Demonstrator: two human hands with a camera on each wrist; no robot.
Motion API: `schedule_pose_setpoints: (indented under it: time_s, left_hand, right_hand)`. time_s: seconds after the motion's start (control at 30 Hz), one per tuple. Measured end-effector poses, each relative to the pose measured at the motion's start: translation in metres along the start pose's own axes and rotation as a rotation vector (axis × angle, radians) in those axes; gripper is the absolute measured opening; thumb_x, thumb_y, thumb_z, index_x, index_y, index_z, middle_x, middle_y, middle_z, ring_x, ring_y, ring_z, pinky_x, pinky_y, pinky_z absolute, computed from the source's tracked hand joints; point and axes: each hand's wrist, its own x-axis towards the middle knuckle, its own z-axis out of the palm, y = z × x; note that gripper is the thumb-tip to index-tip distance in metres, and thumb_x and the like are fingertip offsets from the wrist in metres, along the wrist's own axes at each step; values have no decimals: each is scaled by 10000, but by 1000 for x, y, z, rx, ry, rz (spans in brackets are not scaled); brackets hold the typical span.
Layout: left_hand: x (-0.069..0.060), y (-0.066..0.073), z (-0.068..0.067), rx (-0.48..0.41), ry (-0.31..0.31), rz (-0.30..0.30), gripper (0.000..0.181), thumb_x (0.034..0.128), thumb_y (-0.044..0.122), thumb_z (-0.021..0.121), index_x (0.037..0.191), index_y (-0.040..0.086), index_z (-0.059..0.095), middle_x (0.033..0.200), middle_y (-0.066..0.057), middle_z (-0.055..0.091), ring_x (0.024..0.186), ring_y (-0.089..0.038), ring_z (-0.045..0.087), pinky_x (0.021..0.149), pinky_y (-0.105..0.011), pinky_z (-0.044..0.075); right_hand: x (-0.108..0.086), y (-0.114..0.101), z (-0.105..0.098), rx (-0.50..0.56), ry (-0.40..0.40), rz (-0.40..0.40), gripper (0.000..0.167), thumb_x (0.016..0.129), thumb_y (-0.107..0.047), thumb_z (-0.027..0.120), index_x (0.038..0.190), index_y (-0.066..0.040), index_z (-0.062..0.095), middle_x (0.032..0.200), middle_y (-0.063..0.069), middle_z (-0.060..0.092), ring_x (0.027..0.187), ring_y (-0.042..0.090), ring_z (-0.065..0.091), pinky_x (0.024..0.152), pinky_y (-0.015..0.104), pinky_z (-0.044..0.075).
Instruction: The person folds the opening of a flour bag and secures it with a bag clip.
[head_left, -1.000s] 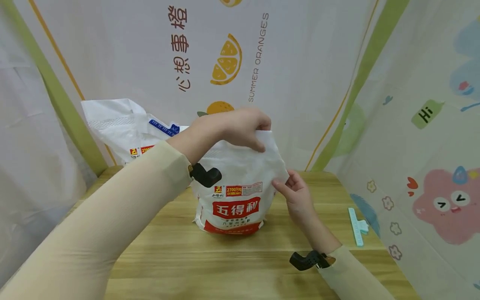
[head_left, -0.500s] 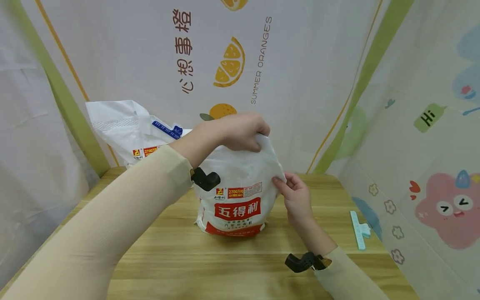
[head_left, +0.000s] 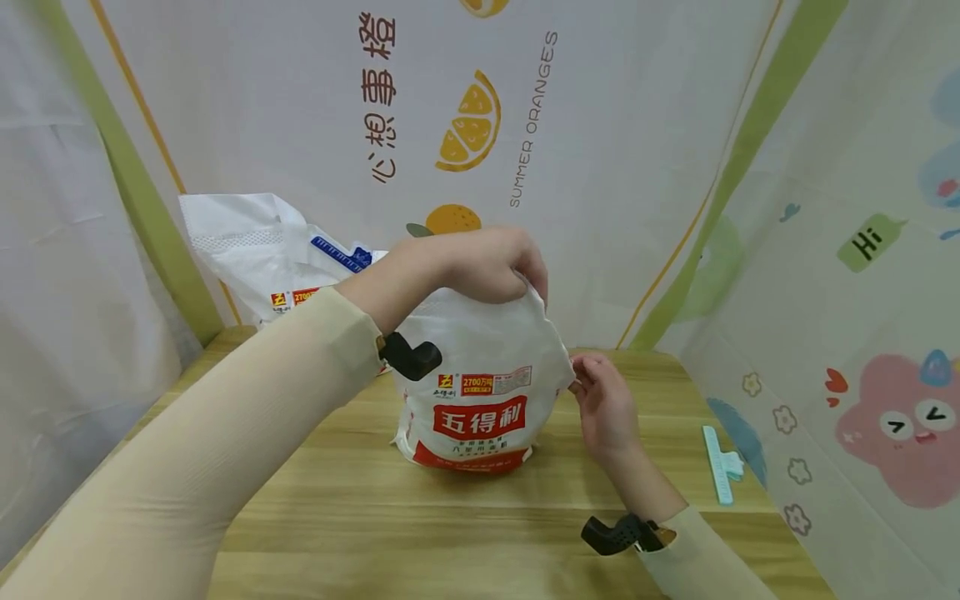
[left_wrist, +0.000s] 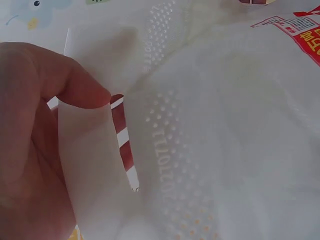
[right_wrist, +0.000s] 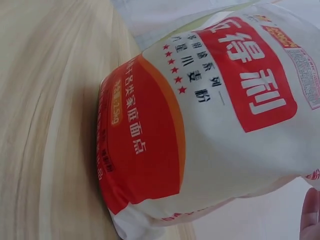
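A white and red bag of wheat flour [head_left: 487, 417] stands on the wooden table. My left hand [head_left: 495, 262] reaches over its top and grips the upper edge. In the left wrist view, the thumb and fingers of this hand [left_wrist: 40, 120] wrap the strip beside a slot in the bag's top. My right hand [head_left: 606, 404] is at the bag's right side edge, its bent fingertips pinching the edge there. Only a sliver of that hand shows in the right wrist view, where the bag's printed front [right_wrist: 210, 100] fills most of the picture.
Behind my left forearm stands a second white flour bag [head_left: 251, 250] bearing a blue sealing clip [head_left: 341, 252]. A pale teal sealing clip [head_left: 720, 467] lies on the wooden table [head_left: 360, 533] at the right. Printed curtains [head_left: 600, 150] hang close behind and beside the table.
The right thumb has moved off the bag's front, and that hand sits slightly lower at the side edge. The left hand's fingers have come further down over the top corner.
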Motion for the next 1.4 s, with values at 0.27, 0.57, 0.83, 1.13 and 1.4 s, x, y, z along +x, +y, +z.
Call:
schedule_pose_setpoints:
  time_s: [0.27,0.57,0.83,1.13,1.4]
  left_hand:
    - [2,14,9,156,-27,-39,433,1071,390,601,712,204,756,642,62,568,590,-109,466,578,-263,381]
    - [14,26,32,509,69,-74,447,960,571,806,751,194,686,663,63,565,665,-118,559,592,-253,457]
    - [13,27,35,604,77,-128,366,964,474,842,1137,157,783,1030,11,772,930,-184,709,835,-356,626]
    - [13,26,35,578,32,-132,236,992,398,829,1032,166,810,980,14,769,901,-188,708,799,-367,626]
    - [14,25,38,575,30,-112,207,980,362,846,1019,162,810,956,19,762,887,-182,692,785,-355,613]
  right_hand:
    - [4,3,6,-142,58,49,282,1127,-121,590,908,-208,745,985,-83,740,951,96,664,927,267,559]
    - [12,-1,9,-276,99,120,195,1086,-186,703,896,-210,740,934,-99,732,1010,104,667,931,250,568]
    - [20,-13,10,-426,-17,90,202,1079,-224,729,1220,-80,743,1089,-107,754,1090,111,676,942,226,577]
    - [27,-25,22,-554,-123,52,385,1059,-254,761,1383,-47,746,1105,-113,800,1036,116,757,866,269,642]
    - [27,-26,28,-573,-112,11,285,1056,-198,760,1259,2,773,985,-142,778,923,108,742,783,268,635]
